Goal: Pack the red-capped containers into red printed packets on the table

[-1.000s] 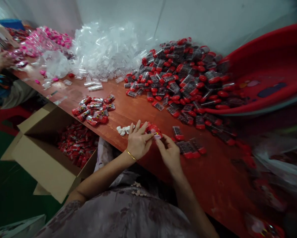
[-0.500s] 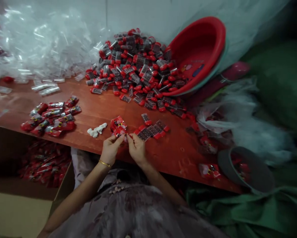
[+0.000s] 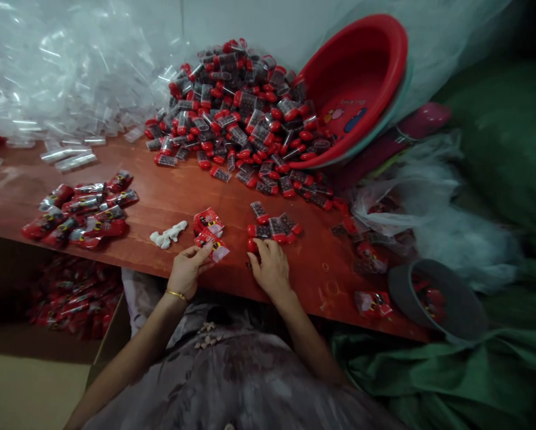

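My left hand (image 3: 188, 267) pinches a red printed plastic wrapper (image 3: 215, 246) between thumb and fingers. Just behind it lies a small stack of the same red wrappers (image 3: 208, 220). My right hand (image 3: 271, 269) is curled around a small clear container with a red cap (image 3: 252, 245), at the near edge of a small group of such containers (image 3: 277, 227); the fingers partly cover it. A white crumpled piece (image 3: 168, 235) rests to the left of the wrappers. Farther left is a pile of filled red packets (image 3: 82, 209).
A large heap of red-capped containers (image 3: 241, 113) covers the back, beside a tilted red basin (image 3: 362, 71). Clear plastic tubes (image 3: 71, 158) lie at back left. A grey bucket (image 3: 456, 304) stands at right. An open box holding red packets (image 3: 77, 298) is below the table's left edge.
My hands, together at the wrapper before, have parted. The right hand has moved right to the red-capped containers, while the left keeps the wrapper. The view has shifted slightly.
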`<state>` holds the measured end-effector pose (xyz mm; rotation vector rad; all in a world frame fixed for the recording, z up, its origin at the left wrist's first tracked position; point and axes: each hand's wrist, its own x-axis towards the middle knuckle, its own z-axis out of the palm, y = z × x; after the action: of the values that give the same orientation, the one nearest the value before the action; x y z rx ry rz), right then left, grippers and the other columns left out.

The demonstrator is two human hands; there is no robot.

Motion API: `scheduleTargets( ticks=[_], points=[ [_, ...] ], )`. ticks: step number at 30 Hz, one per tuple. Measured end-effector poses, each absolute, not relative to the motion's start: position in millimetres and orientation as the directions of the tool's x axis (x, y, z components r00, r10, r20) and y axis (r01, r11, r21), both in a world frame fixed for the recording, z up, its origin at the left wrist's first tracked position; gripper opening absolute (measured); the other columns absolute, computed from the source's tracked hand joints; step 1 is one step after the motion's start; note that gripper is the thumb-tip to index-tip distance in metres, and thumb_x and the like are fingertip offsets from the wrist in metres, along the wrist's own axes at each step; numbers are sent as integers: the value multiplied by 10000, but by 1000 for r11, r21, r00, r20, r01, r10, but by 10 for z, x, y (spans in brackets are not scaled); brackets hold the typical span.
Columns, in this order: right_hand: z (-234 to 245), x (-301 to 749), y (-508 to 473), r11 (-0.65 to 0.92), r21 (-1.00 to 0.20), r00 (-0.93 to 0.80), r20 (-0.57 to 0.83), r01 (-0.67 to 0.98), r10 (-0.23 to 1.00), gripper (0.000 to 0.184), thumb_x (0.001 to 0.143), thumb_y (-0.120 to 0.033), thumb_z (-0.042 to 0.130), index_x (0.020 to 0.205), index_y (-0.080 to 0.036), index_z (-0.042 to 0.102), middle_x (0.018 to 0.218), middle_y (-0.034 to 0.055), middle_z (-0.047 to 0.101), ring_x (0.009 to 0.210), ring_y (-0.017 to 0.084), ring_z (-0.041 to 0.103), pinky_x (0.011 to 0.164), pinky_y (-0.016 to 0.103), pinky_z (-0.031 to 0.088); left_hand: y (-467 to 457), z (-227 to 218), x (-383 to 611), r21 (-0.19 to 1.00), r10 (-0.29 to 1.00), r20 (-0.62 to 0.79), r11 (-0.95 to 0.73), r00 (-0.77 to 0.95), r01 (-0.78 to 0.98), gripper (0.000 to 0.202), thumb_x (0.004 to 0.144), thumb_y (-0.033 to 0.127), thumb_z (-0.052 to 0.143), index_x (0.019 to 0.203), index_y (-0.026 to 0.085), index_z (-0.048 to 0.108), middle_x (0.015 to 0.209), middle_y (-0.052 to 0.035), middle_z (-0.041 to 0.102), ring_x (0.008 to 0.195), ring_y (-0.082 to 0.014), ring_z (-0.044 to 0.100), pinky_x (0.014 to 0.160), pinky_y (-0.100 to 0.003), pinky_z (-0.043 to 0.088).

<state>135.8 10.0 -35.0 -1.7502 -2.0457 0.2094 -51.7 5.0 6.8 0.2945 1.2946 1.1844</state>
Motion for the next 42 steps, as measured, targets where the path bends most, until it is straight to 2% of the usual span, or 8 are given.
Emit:
scheduleTargets(
  ticks=[7,13,18,24,27,32,37,42],
  points=[
    [-306,1892,117,338,-394,-269,219,855,938,334,815,-176,477,1126,-192,599,1037,81,599,953,201,564,875,353,406,48,75,-506,717,781,-614,493,-111,-493,496,371,438,856,667,116,622,637,-3,651,522,-92,572,537,-228,493],
    [-223,1731,86,-209,-339,226,13,917,974,479,900,-545,332,796,-177,620,714,80,646,673,194,617,583,284,394,84,57,-501,714,782,-614,492,-106,-499,505,374,452,851,672,129,603,620,3,643,512,-94,572,514,-218,486],
    [-125,1387,239,-274,-210,268,-56,939,962,493,816,-616,457,905,-149,589,854,166,672,719,257,650,567,314,405,92,82,-445,718,797,-598,485,-85,-500,497,401,456,844,705,134,618,658,-8,656,524,-96,582,513,-213,487],
    [-137,1611,242,12,-271,-13,0,962,1000,279,924,-326,363,1019,-191,588,944,95,668,813,221,623,619,303,414,62,70,-532,699,783,-617,500,-78,-512,488,409,437,849,716,133,621,649,-15,662,537,-103,594,526,-214,487],
    [-122,1756,323,275,-157,-263,90,949,960,398,871,-115,361,1215,-216,533,1123,103,609,942,237,557,694,326,408,64,62,-523,676,777,-629,529,-26,-513,469,425,427,849,706,134,614,646,-15,662,550,-107,601,530,-213,488],
    [-73,1774,466,491,-16,-489,79,871,869,312,857,-209,481,1150,-197,587,1142,124,587,980,274,482,792,389,356,67,98,-485,647,775,-630,561,53,-516,449,479,430,832,745,136,622,722,-45,689,615,-130,631,549,-219,481],
    [-180,1719,335,513,-239,-496,130,824,858,246,891,-281,450,1041,-160,604,1051,117,651,944,245,545,856,394,354,61,124,-530,639,774,-631,557,52,-531,417,513,435,818,734,140,622,685,-30,677,604,-123,622,564,-221,476],
    [-99,1654,-3,202,-805,-322,14,559,947,303,896,-399,402,1032,-193,578,641,4,636,550,150,597,597,283,464,68,138,-504,641,780,-623,554,62,-531,424,494,431,828,730,138,631,673,-34,677,597,-123,615,572,-225,478]
  ],
)
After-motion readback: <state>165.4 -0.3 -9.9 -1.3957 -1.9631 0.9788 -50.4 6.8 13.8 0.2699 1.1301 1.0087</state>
